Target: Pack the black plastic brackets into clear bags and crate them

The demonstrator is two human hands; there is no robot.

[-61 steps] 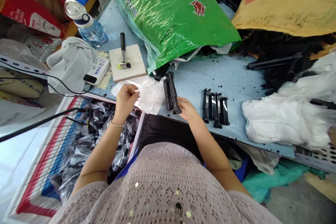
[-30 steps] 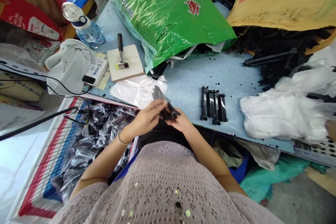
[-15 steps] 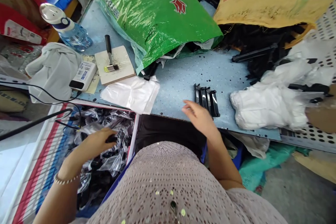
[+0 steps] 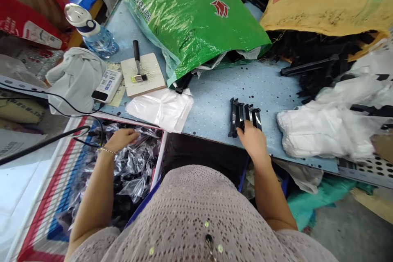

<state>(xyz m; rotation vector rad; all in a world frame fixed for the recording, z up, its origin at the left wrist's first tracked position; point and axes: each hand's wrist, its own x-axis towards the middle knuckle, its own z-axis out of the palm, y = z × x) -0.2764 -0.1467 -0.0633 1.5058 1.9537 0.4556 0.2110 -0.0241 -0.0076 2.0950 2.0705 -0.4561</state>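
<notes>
Picking, apparently, among black parts at 3 o'clock with curled right hand; poising left hand over bagged items at 8. Cannot tell either grip; presumably calls next for freeing one.

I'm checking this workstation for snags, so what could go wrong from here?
The right hand touches the row of black parts close to the front edge of the table, so one might get knocked off. The left hand is over the bagged parts in the basket, near a black cable that its bracelet could catch. The white bags lie at the table's edge beside the basket and might slide in.
</notes>
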